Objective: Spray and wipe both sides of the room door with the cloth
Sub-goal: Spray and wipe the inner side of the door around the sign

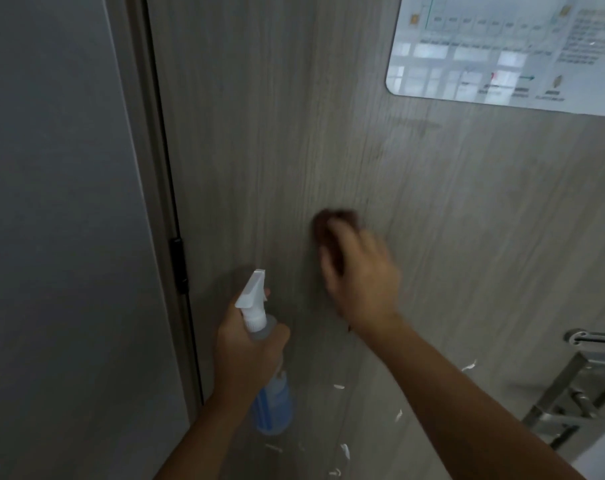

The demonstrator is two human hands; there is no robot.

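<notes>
Brown cloth [335, 233] is pressed to the door [259, 133] by the blurred right hand [359, 275]; its finger position cannot be told. The spray bottle [266, 368], half hidden, is gripped by the left hand [249, 351], fingers curled around its neck. The sign [501, 50], cut off, is unreadable.

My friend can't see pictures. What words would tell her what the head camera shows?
A person's right hand presses a dark cloth against a grey wood-grain door, while the left hand grips a spray bottle with a white nozzle. A glossy sign is fixed to the door, upper right.
</notes>
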